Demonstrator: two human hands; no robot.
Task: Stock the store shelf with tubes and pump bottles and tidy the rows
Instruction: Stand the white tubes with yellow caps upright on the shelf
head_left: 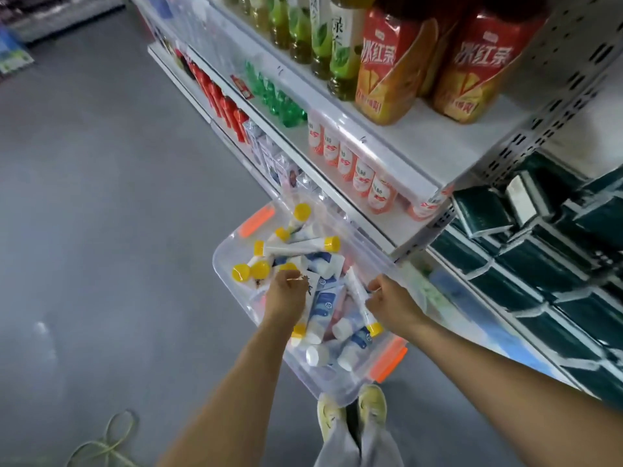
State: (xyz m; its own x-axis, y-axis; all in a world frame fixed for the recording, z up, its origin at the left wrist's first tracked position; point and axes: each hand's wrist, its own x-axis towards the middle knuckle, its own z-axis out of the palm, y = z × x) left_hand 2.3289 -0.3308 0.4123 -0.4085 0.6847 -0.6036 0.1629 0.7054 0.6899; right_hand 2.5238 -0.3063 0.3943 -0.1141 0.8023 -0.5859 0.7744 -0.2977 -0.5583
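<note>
Down on the grey floor (101, 197), beside the store shelf (381, 163), a clear plastic bin (236, 291) with orange latches (387, 360) is seen, filled with a loose pile of tubes (323, 305). Most tubes are white and blue; several carry yellow caps (241, 273), others white caps, and they lie crossed over one another in no order.

Both bare arms are stretched down into the bin. The left hand (285, 293) is laid on the pile near the yellow-capped tubes, its fingers curled down among them; whether a tube is actually gripped cannot be told. The right hand (387, 298) is closed around a slim white tube with a yellow cap (359, 298), which is held slanted, cap end toward the person.

Pale yellow shoes (371, 404) are visible just below the bin's near corner, and a yellow-green cord (111, 439) lies looped on the floor to the left.

On the shelves above, orange tea bottles (391, 69) and green tea bottles (340, 48) are lined up on the upper level, small pink-and-white bottles (364, 171) on the level beneath. Dark green boxes (526, 257) are stacked in the bay to the right.
</note>
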